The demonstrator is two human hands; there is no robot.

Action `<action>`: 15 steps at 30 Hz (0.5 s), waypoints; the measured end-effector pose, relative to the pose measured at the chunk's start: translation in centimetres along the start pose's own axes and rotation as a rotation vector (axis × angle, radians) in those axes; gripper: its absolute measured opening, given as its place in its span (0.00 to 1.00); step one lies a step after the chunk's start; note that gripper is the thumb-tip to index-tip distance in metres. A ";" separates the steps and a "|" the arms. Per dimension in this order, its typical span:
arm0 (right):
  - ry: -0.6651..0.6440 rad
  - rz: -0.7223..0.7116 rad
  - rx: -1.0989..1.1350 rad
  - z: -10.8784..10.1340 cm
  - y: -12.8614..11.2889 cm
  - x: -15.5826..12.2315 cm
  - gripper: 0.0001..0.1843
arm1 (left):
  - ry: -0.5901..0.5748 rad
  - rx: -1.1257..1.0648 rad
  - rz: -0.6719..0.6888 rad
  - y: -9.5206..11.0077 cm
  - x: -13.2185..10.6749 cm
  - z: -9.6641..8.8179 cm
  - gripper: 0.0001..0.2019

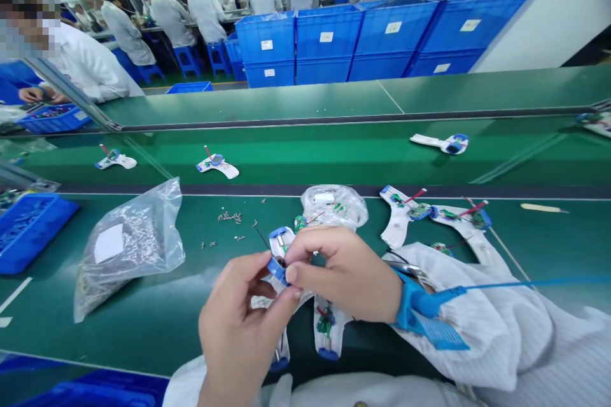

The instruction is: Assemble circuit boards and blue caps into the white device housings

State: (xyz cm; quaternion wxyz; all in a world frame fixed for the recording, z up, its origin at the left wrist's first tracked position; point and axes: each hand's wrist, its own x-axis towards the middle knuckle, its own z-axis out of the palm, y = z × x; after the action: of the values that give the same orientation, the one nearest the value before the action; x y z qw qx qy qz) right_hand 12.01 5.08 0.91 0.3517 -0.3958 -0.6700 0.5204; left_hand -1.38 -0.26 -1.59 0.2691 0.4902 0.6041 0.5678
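Observation:
My left hand (243, 324) pinches a small white and blue plastic part (279, 251) with thin wires, held just above the green bench. My right hand (346, 273) closes its fingers on the same part from the right; a blue wrist strap (413, 308) with a cord sits on that wrist. Under my hands lie two more white parts (327, 331) with green boards. Behind the part stands a small clear bag (337, 203) of components. Two assembled white pieces (405, 216) with red wires lie to the right.
A large clear bag of screws (128, 245) lies at left, with loose screws (229, 217) near it. A blue tray (28, 229) sits at far left. Three white parts (217, 165) ride the conveyor belt beyond. Blue crates (329, 44) and several people in white coats fill the background.

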 end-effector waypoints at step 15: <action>0.230 -0.471 -0.474 -4.2 2.4 -1.6 0.11 | -0.025 -0.772 -0.706 0.4 2.5 2.8 0.19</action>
State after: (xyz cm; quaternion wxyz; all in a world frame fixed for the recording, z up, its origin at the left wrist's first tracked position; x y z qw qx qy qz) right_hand 16.77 5.78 -0.66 0.4335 -0.3570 -0.8011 0.2069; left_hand 0.24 3.11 -1.25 0.6124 0.1284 0.4760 0.6180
